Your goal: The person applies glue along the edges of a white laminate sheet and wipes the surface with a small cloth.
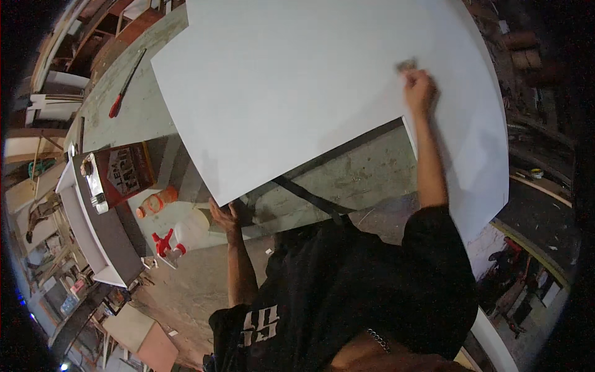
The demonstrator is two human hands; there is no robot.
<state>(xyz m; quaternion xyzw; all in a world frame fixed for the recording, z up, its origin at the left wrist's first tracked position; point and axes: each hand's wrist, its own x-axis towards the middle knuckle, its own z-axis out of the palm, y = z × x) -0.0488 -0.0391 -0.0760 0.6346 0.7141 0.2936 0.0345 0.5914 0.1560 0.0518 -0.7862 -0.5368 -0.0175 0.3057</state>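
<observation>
A large white panel (279,93), L-shaped with a cut-out on its near side, lies across the greenish worktable (372,164). At the panel's near left corner is my left hand (225,218), its fingers gripping the edge. My right hand (420,92) is over the panel's right part, fingers closed on a small brownish wad (406,65). Motion blurs that wad, and its kind cannot be made out. Beside my left hand, a translucent spray bottle (189,232) with a red trigger head lies on its side.
An orange bottle (158,201) lies near a brown-and-red can (130,170). Left of these is a white, open box-like piece (93,232). A red-handled screwdriver-like tool (124,87) rests on the far left of the table. Wood scraps (527,59) and cluttered shelving surround the table.
</observation>
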